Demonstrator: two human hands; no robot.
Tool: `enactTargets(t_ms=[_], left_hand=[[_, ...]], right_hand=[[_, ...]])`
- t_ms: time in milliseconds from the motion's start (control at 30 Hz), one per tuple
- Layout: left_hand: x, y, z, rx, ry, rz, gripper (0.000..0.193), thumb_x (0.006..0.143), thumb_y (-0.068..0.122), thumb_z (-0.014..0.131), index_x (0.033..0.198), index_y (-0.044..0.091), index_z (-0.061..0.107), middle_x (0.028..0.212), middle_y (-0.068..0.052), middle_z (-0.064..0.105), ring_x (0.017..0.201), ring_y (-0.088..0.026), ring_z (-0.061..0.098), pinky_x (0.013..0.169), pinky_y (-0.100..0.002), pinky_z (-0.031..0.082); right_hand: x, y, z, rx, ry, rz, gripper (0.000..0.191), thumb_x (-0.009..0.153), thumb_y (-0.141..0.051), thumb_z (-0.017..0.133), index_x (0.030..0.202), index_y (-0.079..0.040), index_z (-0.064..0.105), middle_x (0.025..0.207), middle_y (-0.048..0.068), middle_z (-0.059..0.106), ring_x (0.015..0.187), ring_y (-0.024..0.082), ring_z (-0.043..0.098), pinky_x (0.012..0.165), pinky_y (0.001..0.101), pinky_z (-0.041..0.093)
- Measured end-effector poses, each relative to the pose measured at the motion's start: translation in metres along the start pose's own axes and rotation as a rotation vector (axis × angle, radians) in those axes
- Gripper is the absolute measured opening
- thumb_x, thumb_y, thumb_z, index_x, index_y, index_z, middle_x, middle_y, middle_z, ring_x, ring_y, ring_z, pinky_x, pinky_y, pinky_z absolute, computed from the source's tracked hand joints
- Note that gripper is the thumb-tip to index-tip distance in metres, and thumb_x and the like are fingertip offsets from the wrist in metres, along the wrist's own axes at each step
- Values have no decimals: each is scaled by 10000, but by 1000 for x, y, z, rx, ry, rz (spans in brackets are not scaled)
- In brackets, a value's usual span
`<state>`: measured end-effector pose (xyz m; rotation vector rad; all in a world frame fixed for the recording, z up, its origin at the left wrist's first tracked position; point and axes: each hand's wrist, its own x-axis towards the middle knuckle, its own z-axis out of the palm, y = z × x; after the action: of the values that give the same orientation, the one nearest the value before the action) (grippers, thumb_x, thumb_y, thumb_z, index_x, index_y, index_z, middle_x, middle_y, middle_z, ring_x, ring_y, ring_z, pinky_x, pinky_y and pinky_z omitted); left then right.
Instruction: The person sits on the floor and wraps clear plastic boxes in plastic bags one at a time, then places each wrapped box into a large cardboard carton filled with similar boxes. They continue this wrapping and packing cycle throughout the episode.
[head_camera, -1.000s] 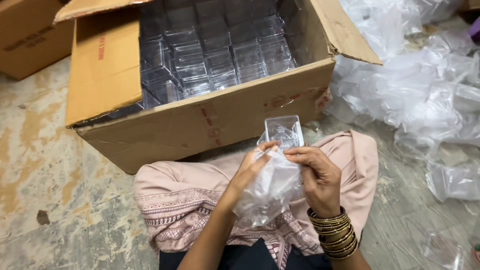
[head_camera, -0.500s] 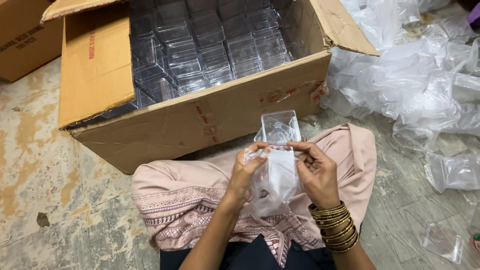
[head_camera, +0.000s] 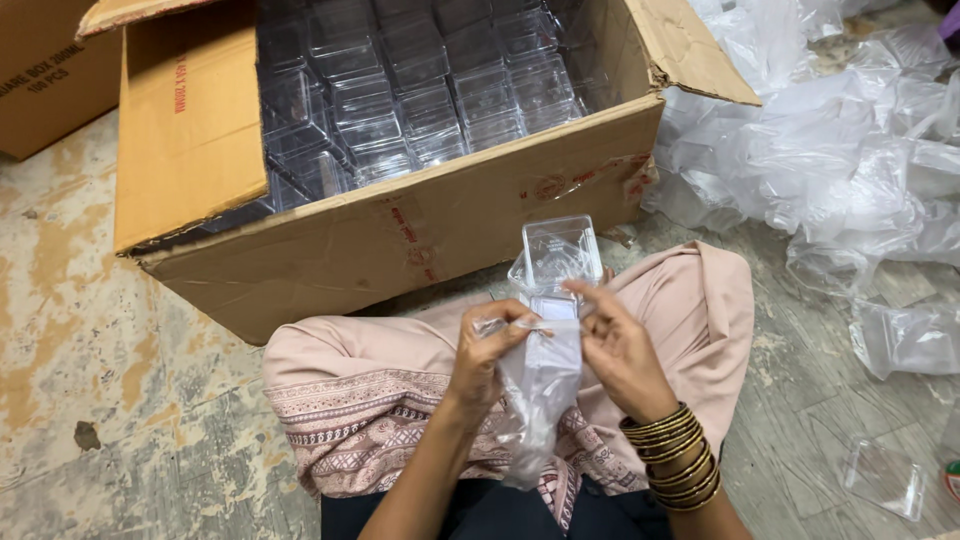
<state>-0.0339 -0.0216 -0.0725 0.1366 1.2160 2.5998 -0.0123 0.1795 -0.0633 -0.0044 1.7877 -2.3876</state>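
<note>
**A:** In the head view, what are the hands doing?

**B:** The left hand pinches the mouth of a thin plastic bag, thumb and fingers closed on its edge. The right hand is loosely curled, fingertips touching the bag's opposite edge and the stack of clear containers inside it.

**A:** Which way does the stack point?

**B:** Its long axis runs away from the person, over the lap, top end rising out of the bag towards the open cardboard box. The bag hangs down between the wrists.

**A:** What surrounds it?

**B:** More clear containers fill the box; crumpled plastic bags lie on the floor to the right.
</note>
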Motion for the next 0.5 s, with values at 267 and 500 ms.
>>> enactTargets(t_ms=[267, 500], left_hand=[[-14, -3, 7, 227, -156, -230, 168, 942, 99, 686, 1064, -15, 698, 845, -51, 643, 714, -114, 605, 615, -242, 517], [0, 11, -6, 116, 110, -203, 278, 885, 52, 655, 1159, 10, 635, 883, -37, 568, 745, -99, 582, 622, -230, 540]], right_hand=[[-30, -10, -25, 253, -157, 119, 156, 916, -37, 564, 876, 13, 706, 718, 55, 671, 586, 99, 557, 542, 225, 457], [52, -72, -161, 37, 434, -347, 255, 1104, -80, 450, 887, -71, 584, 829, 70, 605, 655, 160, 539, 586, 307, 494]])
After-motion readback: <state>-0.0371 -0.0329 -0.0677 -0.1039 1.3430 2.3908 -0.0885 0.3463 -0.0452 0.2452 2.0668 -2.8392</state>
